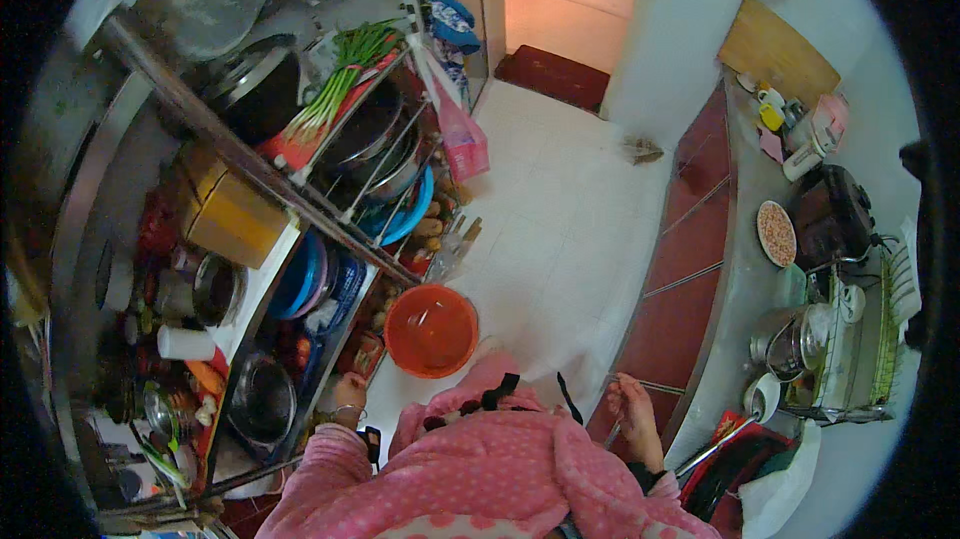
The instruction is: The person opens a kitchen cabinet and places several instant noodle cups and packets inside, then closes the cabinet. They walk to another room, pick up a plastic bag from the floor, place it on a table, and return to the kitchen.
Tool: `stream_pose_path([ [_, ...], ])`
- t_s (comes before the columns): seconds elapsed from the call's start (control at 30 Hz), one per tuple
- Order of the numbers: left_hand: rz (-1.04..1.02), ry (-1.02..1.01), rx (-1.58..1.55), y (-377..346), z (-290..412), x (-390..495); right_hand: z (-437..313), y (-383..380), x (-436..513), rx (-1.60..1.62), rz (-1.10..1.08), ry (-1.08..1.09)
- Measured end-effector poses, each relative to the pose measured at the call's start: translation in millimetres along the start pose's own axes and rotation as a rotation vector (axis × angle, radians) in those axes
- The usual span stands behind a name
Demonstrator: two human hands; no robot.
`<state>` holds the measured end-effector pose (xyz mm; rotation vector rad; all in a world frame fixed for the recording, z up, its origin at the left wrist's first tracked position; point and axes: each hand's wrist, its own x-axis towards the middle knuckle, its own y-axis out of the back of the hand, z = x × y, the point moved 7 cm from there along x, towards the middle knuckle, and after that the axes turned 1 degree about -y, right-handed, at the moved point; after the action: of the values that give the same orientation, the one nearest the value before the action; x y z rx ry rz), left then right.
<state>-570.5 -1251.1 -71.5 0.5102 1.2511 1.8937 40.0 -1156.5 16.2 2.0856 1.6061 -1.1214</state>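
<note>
My left hand (349,391) hangs beside the lower shelf, its fingers curled; whether anything is in them I cannot make out. A bracelet circles that wrist. On the floor just ahead of it stands an orange plastic basin (431,331). Over by the red-tiled cabinet front (660,344), my right hand (631,408) is held palm inward with loosely bent fingers and nothing visible in it. Both arms wear pink spotted sleeves.
Left, a crowded metal rack (247,156) carries spring onions (341,81), pots and a cardboard box (244,216). The right counter (739,239) bears a plate of peanut-like pieces (776,234), a dark appliance (832,213) and a dish rack (855,359). A red doormat (555,79) lies at the doorway.
</note>
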Motion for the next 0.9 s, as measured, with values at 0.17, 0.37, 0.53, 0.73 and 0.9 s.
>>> stream_pose_path([
  [0.17,-0.059,-0.175,0.251,-62.3,54.7,55.2,-34.5,-0.2,53.2,0.070,0.031,-0.007],
  [0.37,-0.296,-0.157,0.163,-136.1,143.9,141.7,-129.1,-28.2,152.4,0.126,0.019,0.034],
  [0.53,-0.368,-0.226,0.161,-160.0,272.3,252.2,-241.6,-68.6,227.2,0.075,0.027,0.046],
  [0.73,-0.680,-0.327,-0.065,-204.7,410.6,322.9,-321.7,-79.0,300.0,0.233,0.120,0.046],
  [0.9,-0.847,-0.280,-0.323,-249.3,498.1,355.2,-359.2,-77.4,369.5,0.235,0.152,-0.051],
])
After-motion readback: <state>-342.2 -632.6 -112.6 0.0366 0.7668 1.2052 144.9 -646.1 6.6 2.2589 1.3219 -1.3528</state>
